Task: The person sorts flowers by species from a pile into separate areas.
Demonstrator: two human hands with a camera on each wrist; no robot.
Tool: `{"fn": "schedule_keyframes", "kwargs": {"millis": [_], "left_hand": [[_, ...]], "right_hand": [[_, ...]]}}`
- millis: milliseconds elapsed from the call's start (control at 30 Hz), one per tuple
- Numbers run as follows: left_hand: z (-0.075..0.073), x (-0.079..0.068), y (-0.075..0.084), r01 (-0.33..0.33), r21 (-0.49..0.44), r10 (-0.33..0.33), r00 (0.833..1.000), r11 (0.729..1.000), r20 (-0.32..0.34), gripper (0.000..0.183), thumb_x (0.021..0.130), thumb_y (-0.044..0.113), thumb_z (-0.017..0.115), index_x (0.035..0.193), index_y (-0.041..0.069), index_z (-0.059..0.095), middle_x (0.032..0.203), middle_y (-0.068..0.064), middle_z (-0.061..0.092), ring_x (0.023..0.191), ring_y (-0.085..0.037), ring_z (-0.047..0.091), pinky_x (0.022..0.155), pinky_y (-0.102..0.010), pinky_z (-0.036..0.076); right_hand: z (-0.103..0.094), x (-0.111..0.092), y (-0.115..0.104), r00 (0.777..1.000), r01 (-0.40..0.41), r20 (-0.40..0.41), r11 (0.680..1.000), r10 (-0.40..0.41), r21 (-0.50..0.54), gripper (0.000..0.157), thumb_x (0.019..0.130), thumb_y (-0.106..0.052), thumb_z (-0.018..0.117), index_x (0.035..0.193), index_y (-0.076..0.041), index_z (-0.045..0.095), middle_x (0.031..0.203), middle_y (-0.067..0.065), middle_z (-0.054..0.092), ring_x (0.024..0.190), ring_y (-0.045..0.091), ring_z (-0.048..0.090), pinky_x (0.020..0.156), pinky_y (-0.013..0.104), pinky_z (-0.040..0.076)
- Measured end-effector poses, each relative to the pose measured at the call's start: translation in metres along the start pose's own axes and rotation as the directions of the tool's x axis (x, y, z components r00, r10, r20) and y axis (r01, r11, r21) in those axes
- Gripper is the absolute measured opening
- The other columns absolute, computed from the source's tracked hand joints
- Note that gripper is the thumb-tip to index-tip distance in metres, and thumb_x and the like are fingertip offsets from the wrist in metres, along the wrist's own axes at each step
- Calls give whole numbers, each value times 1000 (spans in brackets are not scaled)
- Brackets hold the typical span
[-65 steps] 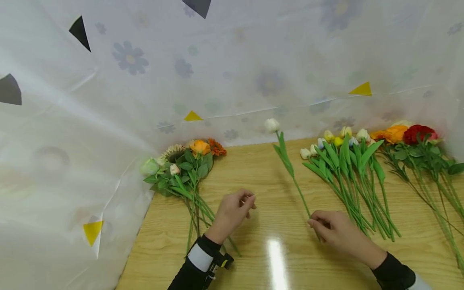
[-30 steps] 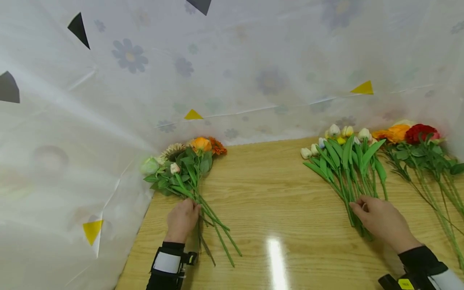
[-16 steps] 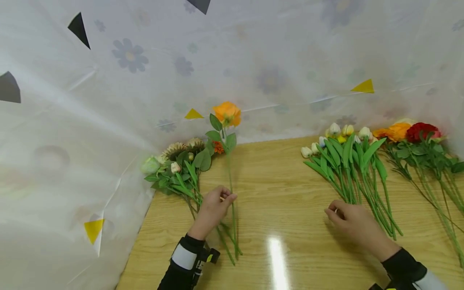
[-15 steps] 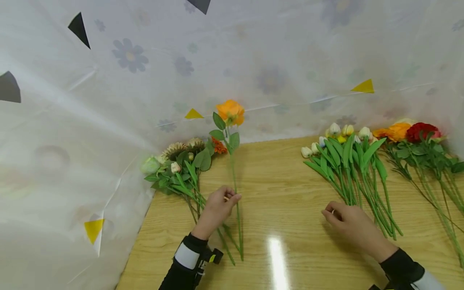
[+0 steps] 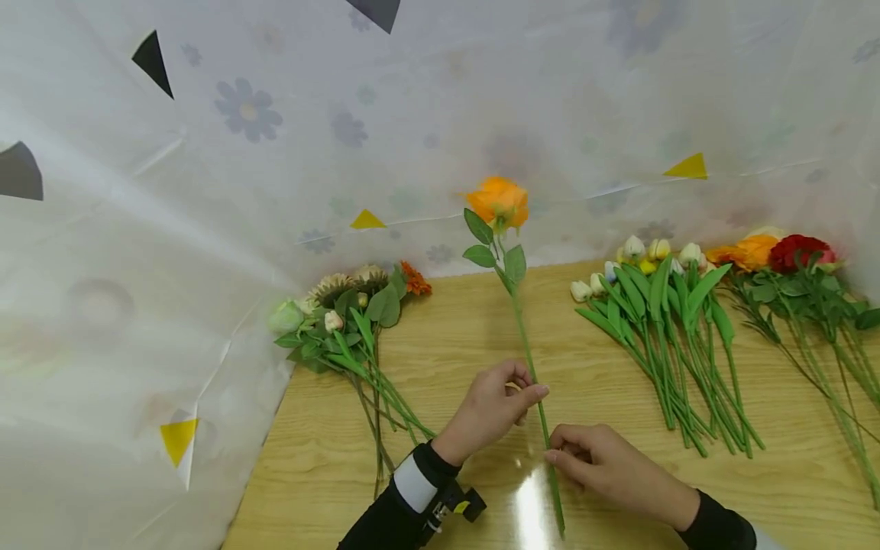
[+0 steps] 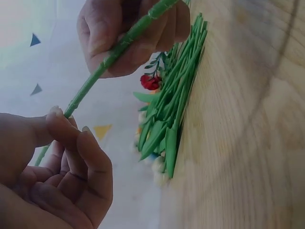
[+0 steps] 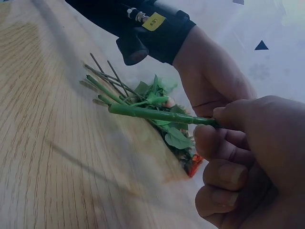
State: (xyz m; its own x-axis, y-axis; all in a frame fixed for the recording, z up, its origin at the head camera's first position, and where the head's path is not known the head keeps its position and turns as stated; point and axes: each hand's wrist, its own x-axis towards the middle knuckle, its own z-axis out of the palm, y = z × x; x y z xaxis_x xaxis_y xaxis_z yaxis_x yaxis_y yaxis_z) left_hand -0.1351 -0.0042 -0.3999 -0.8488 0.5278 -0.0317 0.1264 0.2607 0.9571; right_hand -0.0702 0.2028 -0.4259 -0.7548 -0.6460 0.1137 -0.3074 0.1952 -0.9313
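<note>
Wood-grain table (image 5: 454, 332), mixed flowers (image 5: 352, 336) at left, tulips (image 5: 658, 294) at right, larger blooms (image 5: 797, 253) farther right

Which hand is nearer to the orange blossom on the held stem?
Left: the left hand pinches the stem below the orange blossom; the right hand pinches it lower down.

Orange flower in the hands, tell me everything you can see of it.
The orange flower has one full bloom, green leaves below it and a long green stem that looks like plastic. It leans left over the table, bloom away from the person; the left hand pinches the stem, the right hand grips it lower.
</note>
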Motion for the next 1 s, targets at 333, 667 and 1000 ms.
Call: {"fn": "schedule_keyframes", "kwargs": {"millis": [333, 667, 1000], "left_hand": [[5, 1, -1, -67, 51, 66, 997, 996, 33, 20, 98, 35, 61, 102, 16, 56, 73, -13, 63, 54, -12, 58, 46, -20, 39], [-33, -12, -14, -29, 511, 82, 993, 859, -81, 27, 102, 34, 56, 117, 13, 62, 101, 2, 65, 73, -1, 55, 61, -18, 47], [-95, -45, -52, 295, 856, 180, 899, 424, -399, 16, 93, 21, 70, 98, 6, 66, 76, -8, 65, 43, -10, 45, 37, -23, 33]], "right_hand": [[-2, -7, 5, 997, -3, -81, 999, 0, -35, 15, 104, -12, 52, 92, -7, 60, 62, 8, 58, 51, -5, 44, 44, 19, 38], [-53, -42, 6, 914, -160, -405, 933, 18, -321, 11, 101, -9, 57, 94, -14, 65, 62, -9, 53, 47, 4, 42, 43, 21, 35], [-136, -112, 25, 642, -572, -766, 673, 12, -469, 25, 103, -13, 52, 94, 8, 62, 60, -1, 46, 47, 5, 33, 47, 24, 24]]}}
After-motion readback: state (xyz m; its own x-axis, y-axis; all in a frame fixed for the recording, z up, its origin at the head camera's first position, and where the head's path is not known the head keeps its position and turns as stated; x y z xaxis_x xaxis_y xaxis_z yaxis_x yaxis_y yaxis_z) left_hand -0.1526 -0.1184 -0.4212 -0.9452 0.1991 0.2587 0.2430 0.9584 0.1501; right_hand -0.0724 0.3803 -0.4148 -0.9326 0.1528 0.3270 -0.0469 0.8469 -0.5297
